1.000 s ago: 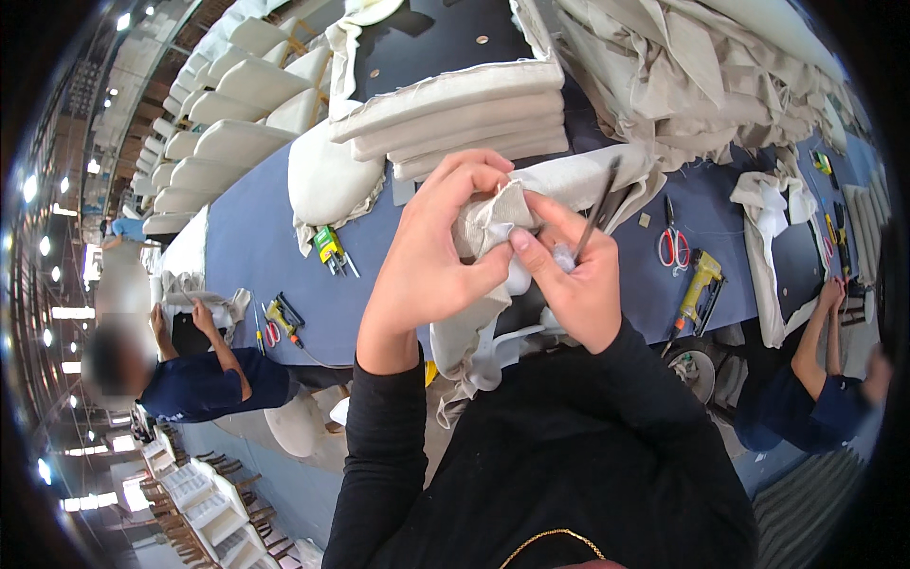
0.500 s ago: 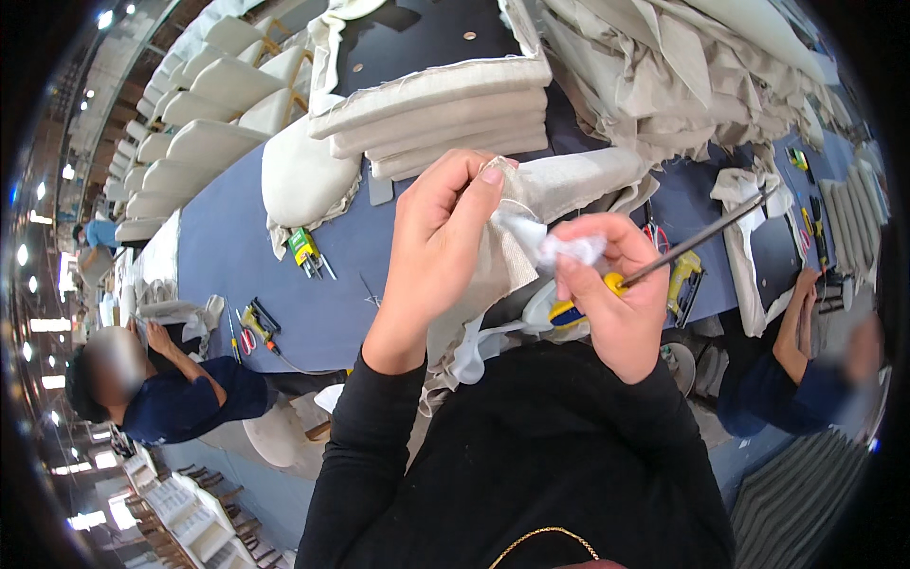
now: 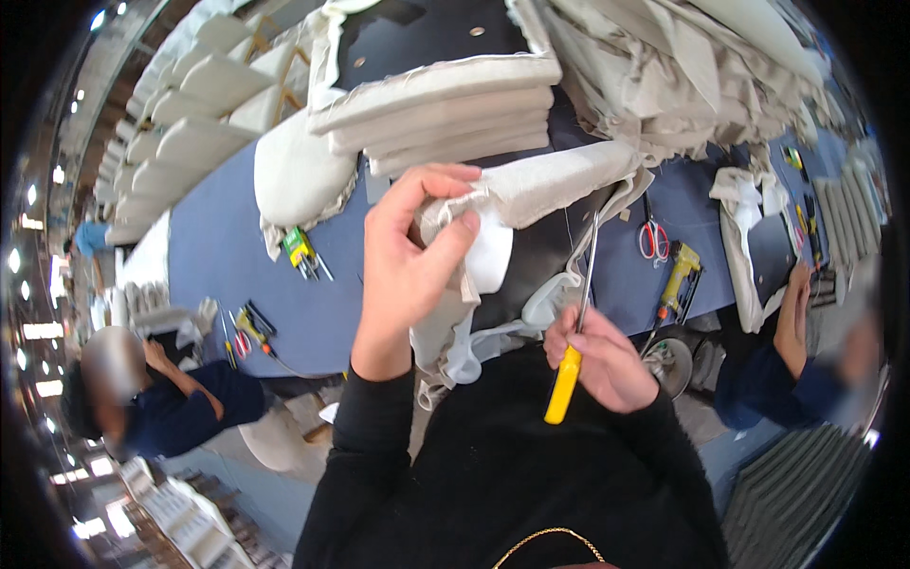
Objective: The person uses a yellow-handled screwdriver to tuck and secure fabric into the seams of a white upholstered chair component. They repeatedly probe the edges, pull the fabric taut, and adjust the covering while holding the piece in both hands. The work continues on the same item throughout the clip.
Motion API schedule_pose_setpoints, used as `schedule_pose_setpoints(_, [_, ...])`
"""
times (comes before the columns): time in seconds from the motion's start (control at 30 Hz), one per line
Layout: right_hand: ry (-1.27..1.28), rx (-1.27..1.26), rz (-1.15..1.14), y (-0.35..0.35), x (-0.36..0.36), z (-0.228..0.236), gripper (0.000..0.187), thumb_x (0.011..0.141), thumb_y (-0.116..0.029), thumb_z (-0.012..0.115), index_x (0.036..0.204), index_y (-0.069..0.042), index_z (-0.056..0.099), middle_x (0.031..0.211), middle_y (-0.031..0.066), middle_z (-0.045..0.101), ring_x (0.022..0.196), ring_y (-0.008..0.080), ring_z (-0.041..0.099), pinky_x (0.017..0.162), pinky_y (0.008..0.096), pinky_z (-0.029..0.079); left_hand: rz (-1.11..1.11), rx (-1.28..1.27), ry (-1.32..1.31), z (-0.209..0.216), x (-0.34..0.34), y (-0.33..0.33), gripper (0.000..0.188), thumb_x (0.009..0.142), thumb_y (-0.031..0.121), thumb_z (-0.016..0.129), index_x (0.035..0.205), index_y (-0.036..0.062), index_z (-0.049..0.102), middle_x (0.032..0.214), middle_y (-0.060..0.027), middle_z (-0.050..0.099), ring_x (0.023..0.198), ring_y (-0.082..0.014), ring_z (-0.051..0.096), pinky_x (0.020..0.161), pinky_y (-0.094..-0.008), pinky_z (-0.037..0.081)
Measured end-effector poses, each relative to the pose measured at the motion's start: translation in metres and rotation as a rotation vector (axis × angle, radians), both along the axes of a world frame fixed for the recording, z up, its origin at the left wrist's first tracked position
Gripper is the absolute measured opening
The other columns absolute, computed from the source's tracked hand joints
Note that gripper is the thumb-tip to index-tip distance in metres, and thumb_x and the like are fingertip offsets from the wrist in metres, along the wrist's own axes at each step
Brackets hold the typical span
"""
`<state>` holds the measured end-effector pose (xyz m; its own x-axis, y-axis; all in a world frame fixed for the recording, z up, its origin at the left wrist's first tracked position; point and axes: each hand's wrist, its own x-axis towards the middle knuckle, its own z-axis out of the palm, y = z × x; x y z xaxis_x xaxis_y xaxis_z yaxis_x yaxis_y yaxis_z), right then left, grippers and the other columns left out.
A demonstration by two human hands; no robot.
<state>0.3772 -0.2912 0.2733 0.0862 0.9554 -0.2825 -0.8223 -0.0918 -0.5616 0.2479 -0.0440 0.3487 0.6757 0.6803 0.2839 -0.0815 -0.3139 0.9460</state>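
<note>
My left hand [image 3: 396, 256] pinches the gathered corner of a beige fabric cover [image 3: 564, 180] between thumb and fingers. Below that corner a smooth white piece of padding [image 3: 495, 251] sticks out from the cloth. My right hand [image 3: 611, 365] is lower and to the right, closed around a screwdriver [image 3: 565, 387] near where its yellow handle meets the shaft. The handle points down toward me and the long metal shaft rises toward the cover's right part, apart from my left hand. Thin white moulded strips [image 3: 540, 313] hang between my hands.
Upholstered panels [image 3: 445, 100] are stacked ahead, with heaped beige fabric [image 3: 664, 76] to their right. Red-handled scissors [image 3: 653, 239] and a yellow staple gun [image 3: 679, 275] lie right. A green-yellow box [image 3: 299, 248] and another staple gun [image 3: 254, 322] lie left. People work at both sides.
The white stuffing that my right hand held has left its fingers. That hand has dropped lower, and the screwdriver has swung from slanting right to nearly upright. My left hand shifted slightly left.
</note>
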Motion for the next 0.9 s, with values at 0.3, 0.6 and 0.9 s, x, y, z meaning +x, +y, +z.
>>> schedule_pose_setpoints(0.3, [-0.902, 0.037, -0.151, -0.036, -0.002, 0.006, 0.058, 0.111, -0.019, 0.054, 0.163, 0.002, 0.039, 0.098, 0.0101, 0.064, 0.086, 0.0224, 0.063, 0.087, 0.0352, 0.053, 0.055, -0.082, -0.073, -0.012, -0.012, 0.023, 0.010, 0.095, 0.006, 0.070, 0.101, -0.0021, 0.067, 0.121, -0.0122, 0.076, 0.101, -0.0136, 0.067, 0.090, -0.0303, 0.052])
schedule_pose_setpoints(0.6, [-1.842, -0.029, -0.376, 0.014, 0.028, 0.060, 0.049, 0.092, -0.005, 0.074, 0.141, -0.014, 0.073, 0.093, 0.0097, 0.068, 0.079, 0.0297, 0.064, 0.071, 0.0390, 0.051, 0.033, -0.040, -0.046, -0.003, 0.006, 0.012, 0.013, 0.101, 0.005, 0.064, 0.093, -0.0037, 0.070, 0.117, -0.0136, 0.076, 0.105, -0.0162, 0.067, 0.093, -0.0291, 0.049])
schedule_pose_setpoints(0.9, [-1.805, -0.089, -0.334, 0.011, 0.014, 0.049, 0.053, 0.091, -0.004, 0.076, 0.142, -0.019, 0.073, 0.091, 0.0088, 0.066, 0.075, 0.0280, 0.063, 0.068, 0.0373, 0.051, -0.022, -0.077, -0.018, 0.004, 0.019, -0.001, 0.020, 0.099, 0.012, 0.058, 0.095, -0.0036, 0.071, 0.119, -0.0138, 0.076, 0.120, -0.0247, 0.065, 0.111, -0.0366, 0.041])
